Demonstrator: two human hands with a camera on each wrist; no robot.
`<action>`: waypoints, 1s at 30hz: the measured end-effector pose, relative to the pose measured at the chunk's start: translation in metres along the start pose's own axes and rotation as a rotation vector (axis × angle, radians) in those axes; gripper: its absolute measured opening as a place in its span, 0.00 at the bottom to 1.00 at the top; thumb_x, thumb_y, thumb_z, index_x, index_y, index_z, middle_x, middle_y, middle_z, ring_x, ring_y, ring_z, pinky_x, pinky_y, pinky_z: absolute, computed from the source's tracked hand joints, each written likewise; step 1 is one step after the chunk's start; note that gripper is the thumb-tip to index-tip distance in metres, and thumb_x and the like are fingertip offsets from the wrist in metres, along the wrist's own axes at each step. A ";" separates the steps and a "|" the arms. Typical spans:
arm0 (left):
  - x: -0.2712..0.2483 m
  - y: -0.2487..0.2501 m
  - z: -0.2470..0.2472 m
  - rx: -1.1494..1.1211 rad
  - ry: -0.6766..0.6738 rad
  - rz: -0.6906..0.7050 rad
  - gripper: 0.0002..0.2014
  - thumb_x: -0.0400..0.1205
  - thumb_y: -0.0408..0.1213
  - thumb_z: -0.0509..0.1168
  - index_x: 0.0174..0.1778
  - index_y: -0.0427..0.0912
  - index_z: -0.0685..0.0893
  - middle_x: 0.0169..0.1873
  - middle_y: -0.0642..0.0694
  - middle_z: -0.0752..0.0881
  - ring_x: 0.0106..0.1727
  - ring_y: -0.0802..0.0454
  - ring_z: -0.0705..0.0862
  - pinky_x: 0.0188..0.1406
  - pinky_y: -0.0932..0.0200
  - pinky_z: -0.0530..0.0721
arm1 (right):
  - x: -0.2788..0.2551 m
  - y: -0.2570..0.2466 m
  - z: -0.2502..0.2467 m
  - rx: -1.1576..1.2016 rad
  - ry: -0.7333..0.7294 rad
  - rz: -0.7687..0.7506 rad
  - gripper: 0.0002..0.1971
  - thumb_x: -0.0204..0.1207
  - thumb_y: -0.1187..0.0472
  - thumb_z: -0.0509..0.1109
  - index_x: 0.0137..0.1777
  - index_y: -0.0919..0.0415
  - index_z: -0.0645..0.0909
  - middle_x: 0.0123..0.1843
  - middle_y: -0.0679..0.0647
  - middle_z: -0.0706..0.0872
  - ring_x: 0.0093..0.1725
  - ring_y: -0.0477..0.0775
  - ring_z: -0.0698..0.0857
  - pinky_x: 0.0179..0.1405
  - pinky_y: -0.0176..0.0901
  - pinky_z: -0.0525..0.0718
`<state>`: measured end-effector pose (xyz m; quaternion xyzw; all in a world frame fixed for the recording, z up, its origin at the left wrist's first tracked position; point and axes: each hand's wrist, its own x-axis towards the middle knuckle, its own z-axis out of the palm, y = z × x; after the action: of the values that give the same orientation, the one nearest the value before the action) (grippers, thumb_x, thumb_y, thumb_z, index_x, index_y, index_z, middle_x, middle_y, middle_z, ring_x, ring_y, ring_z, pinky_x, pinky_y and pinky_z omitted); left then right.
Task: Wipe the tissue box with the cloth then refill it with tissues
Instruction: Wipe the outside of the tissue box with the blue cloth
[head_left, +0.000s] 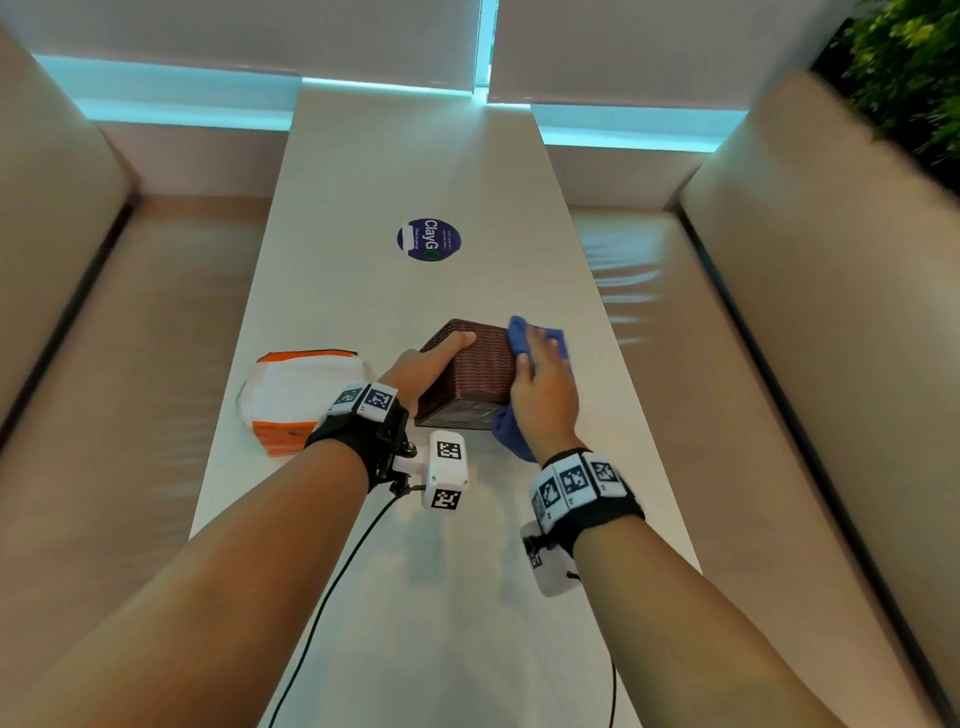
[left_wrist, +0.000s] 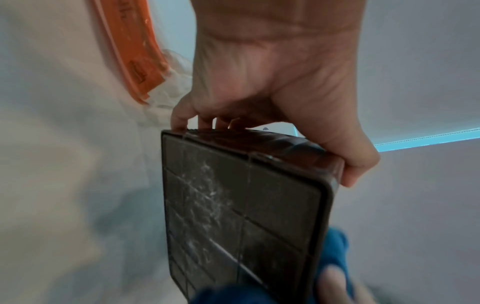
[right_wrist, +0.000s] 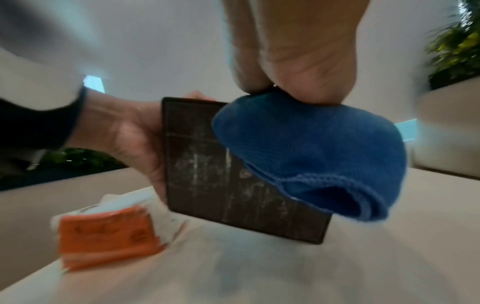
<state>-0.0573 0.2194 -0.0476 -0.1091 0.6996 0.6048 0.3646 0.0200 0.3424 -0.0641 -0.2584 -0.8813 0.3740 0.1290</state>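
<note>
A brown woven tissue box (head_left: 467, 374) is tipped up off the white table (head_left: 389, 156), its scuffed flat base (left_wrist: 233, 205) facing me. My left hand (head_left: 431, 358) grips it from the left, thumb on the upper face and fingers curled round the far edge (left_wrist: 197, 121). My right hand (head_left: 545, 379) lies flat on a blue cloth (head_left: 519, 332) and presses it against the box's right side. In the right wrist view the cloth (right_wrist: 311, 148) bunches under my palm and overlaps the base (right_wrist: 207, 164). My right fingertips are hidden there.
An orange and white tissue pack (head_left: 296, 395) lies on the table left of the box. Farther along the table is a round blue sticker (head_left: 428, 240). Beige padded benches (head_left: 130, 338) run along both long sides. Green plants (head_left: 909, 67) stand at the far right.
</note>
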 end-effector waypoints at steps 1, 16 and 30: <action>0.002 0.000 0.001 -0.005 0.005 -0.007 0.46 0.56 0.63 0.75 0.64 0.34 0.79 0.54 0.37 0.88 0.53 0.39 0.88 0.59 0.45 0.86 | -0.005 -0.006 0.002 0.012 -0.025 -0.067 0.22 0.85 0.61 0.54 0.79 0.56 0.65 0.81 0.54 0.69 0.81 0.58 0.65 0.79 0.49 0.64; 0.000 0.001 0.005 -0.025 0.025 0.006 0.46 0.51 0.65 0.74 0.60 0.36 0.83 0.50 0.38 0.90 0.51 0.40 0.89 0.60 0.45 0.86 | 0.003 -0.024 0.009 0.048 -0.133 -0.057 0.24 0.87 0.56 0.50 0.82 0.56 0.57 0.84 0.55 0.61 0.83 0.56 0.59 0.80 0.50 0.61; 0.000 -0.005 -0.005 -0.033 -0.045 -0.029 0.33 0.73 0.58 0.70 0.63 0.33 0.80 0.49 0.42 0.88 0.46 0.48 0.88 0.40 0.57 0.86 | 0.030 0.030 -0.027 0.355 -0.236 0.318 0.21 0.87 0.52 0.49 0.76 0.58 0.68 0.66 0.60 0.79 0.64 0.61 0.80 0.68 0.56 0.77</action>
<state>-0.0560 0.2130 -0.0512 -0.1117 0.6795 0.6131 0.3872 0.0175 0.3922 -0.0660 -0.3217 -0.7590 0.5660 0.0082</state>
